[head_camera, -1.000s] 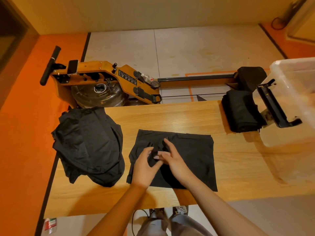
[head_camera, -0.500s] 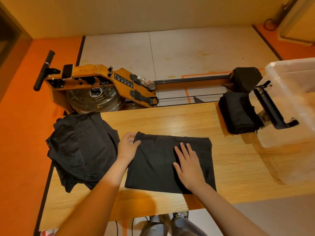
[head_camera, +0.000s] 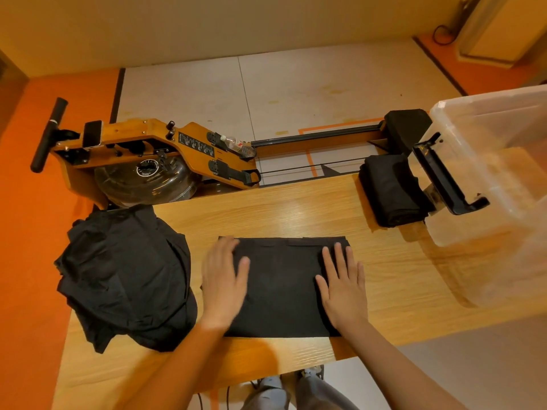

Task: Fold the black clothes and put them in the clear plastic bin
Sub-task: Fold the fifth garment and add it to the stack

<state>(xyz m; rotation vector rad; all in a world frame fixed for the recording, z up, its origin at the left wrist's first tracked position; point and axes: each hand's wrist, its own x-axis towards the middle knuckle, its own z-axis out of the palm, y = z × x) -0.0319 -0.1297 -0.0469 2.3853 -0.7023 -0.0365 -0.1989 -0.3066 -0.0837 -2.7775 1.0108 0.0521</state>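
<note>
– Black garment [head_camera: 284, 288]: where is it?
– Centre of the surface [head_camera: 296, 214], lying flat, folded into a rectangle.
– Hands?
– Your left hand [head_camera: 225, 279] and right hand [head_camera: 343, 288] both rest on it, palms down, fingers spread. Left one is blurred.
– Rest?
– Unfolded black pile [head_camera: 124, 276] just beside it on your left. Folded stack [head_camera: 390, 190] at far right, just beside the clear plastic bin [head_camera: 473, 226].

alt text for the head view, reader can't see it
Left hand and right hand press flat on a folded black garment on a wooden table. Heap of black clothes at left; folded black stack at right beside a clear plastic bin.
</note>
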